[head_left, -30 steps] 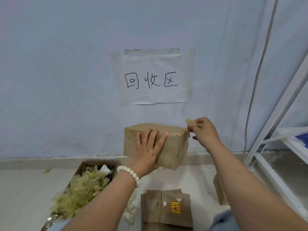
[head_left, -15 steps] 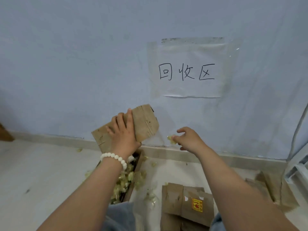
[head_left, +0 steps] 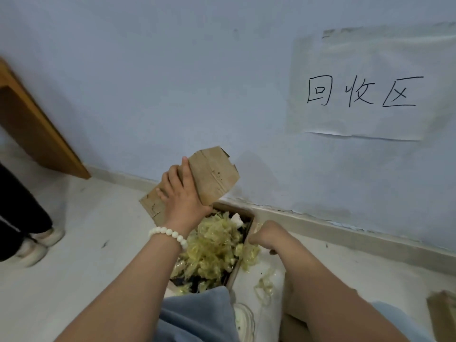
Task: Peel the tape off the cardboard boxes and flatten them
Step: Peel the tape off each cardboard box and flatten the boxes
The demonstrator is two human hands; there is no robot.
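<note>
left hand (head_left: pixel 182 195) grips tilted cardboard box (head_left: pixel 214 175) | right hand (head_left: pixel 265 234) over tape-scrap box (head_left: pixel 237 209), right rim; grip: cannot tell

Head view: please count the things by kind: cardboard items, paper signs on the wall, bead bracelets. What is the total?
Cardboard items: 3 (held box, scrap-filled box, piece at the right edge)
Paper sign: 1
Bead bracelet: 1
Total: 5
</note>
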